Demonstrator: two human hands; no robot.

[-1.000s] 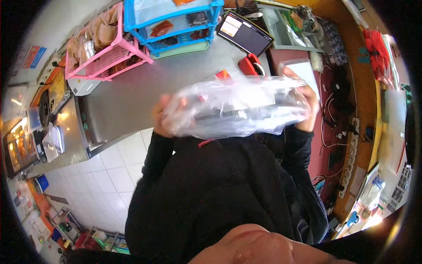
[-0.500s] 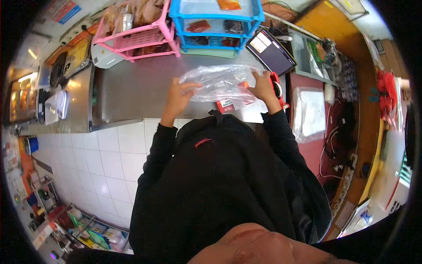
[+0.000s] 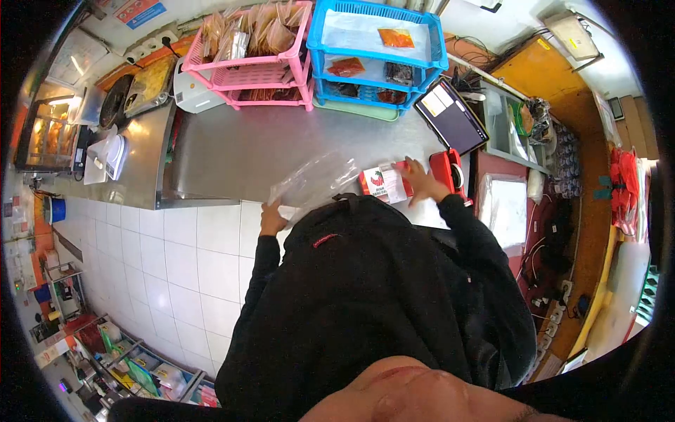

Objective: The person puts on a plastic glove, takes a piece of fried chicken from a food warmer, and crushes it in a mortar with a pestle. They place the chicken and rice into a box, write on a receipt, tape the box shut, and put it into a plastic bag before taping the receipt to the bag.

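Note:
A clear plastic bag (image 3: 318,180) stretches from my left hand (image 3: 273,219) up over the front of the steel counter. My left fingers are closed on its lower left edge. To the right of the bag lies a red and white box (image 3: 376,184) with printed text and a white slip on it. My right hand (image 3: 425,183) is at the box's right end, fingers apart; whether they touch it I cannot tell. A red tape dispenser (image 3: 444,173) stands just right of that hand.
Pink tiered racks (image 3: 274,65) with packets and blue tiered racks (image 3: 380,56) stand at the counter's (image 3: 239,151) back. A tablet (image 3: 450,116) leans right of them. Further right lies a stack of white sheets in plastic (image 3: 505,207). Tiled floor (image 3: 172,260) shows at left.
My right hand has let go of the bag and sits by the box. My left hand has drawn the bag left and toward my body, uncovering the box.

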